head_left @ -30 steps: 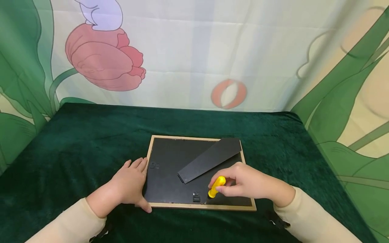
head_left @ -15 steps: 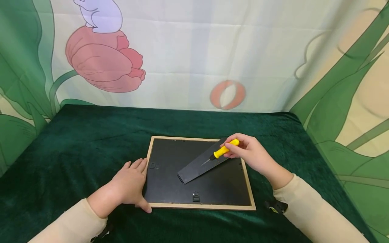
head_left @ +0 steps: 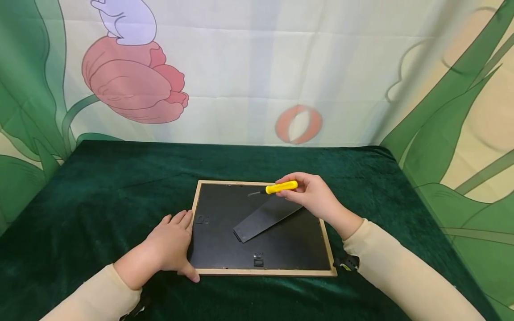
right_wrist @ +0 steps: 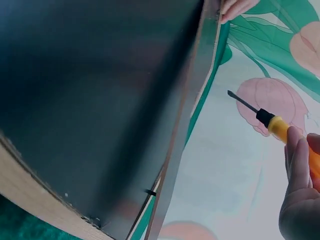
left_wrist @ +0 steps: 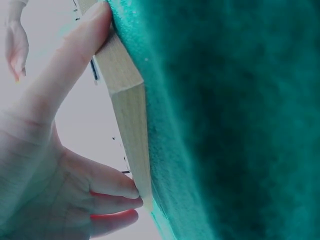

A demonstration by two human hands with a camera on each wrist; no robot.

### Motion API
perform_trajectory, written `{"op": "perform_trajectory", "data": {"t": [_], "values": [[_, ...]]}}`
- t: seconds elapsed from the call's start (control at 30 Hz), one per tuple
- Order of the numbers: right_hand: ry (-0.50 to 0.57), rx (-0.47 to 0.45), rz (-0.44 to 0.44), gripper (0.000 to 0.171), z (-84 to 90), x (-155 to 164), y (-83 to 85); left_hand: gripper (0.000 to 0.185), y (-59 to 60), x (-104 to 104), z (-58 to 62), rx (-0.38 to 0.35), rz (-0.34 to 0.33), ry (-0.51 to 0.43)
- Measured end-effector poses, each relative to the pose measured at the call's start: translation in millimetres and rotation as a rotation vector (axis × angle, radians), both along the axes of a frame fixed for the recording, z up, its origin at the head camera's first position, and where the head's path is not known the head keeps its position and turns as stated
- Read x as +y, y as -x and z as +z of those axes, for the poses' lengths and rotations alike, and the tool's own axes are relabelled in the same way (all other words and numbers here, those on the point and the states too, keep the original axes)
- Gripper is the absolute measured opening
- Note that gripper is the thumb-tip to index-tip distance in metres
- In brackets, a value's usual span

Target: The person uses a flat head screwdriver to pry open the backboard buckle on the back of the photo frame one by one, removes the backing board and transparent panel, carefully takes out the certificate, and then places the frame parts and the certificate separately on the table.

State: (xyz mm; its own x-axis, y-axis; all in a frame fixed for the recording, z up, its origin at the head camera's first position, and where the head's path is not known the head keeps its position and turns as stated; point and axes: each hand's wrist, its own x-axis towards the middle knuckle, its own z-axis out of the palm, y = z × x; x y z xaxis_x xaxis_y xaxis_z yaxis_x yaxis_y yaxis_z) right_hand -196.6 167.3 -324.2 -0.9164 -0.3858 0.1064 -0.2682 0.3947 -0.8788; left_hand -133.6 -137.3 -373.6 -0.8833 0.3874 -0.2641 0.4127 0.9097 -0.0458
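Screwdriver (head_left: 282,187) in a pinch between the thumb and fingers of the right hand (head_left: 307,191), its blade free in the air above the far part of a picture frame (head_left: 265,272), pointing toward the left hand's side. It looks light and rigid, with a plastic handle that should turn easily in the fingertips; the handle is the place to hold it, since the thin blade could scratch.

The two hands are well apart. The left hand (head_left: 170,243) lies with fingers spread and nearly straight, thumb at the frame's near corner, fingertips against its side edge. The frame lies back up between and beneath the hands; its wooden rim seems stiff and likely the safest hold, while the smooth black backing board (head_left: 225,254) may be slippery. The support leg (head_left: 267,218), slanting across the board below the right hand, looks thin and stiff, and may give at its hinged end.

That far end is covered by the right hand, so its fixing cannot be told. The frame's front faces down, and whether it has glass is hidden. The left wrist view bleaches the board to white; the right wrist view cuts off much of the right hand
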Motion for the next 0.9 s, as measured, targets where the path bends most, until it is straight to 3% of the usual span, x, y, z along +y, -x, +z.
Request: {"op": "perform_trajectory", "data": {"t": [0.27,0.43,0.67,0.9], "values": [[0.027,-0.004,0.004,0.026,-10.9,-13.4,17.9,0.128,-0.2,-1.4,0.8,0.008,-0.004,-0.005],[-0.015,0.019,-0.011,0.029,-14.7,-24.2,29.2,0.128,0.1,-0.2,2.0,0.001,-0.010,-0.007],[-0.152,0.061,-0.034,0.024,-23.2,-39.3,37.5,0.128,1.4,-1.0,-1.2,-0.001,-0.010,-0.002],[-0.294,0.155,-0.059,0.020,-26.1,-48.7,33.5,0.128,1.1,-2.5,-1.0,0.000,-0.002,0.001]]}}
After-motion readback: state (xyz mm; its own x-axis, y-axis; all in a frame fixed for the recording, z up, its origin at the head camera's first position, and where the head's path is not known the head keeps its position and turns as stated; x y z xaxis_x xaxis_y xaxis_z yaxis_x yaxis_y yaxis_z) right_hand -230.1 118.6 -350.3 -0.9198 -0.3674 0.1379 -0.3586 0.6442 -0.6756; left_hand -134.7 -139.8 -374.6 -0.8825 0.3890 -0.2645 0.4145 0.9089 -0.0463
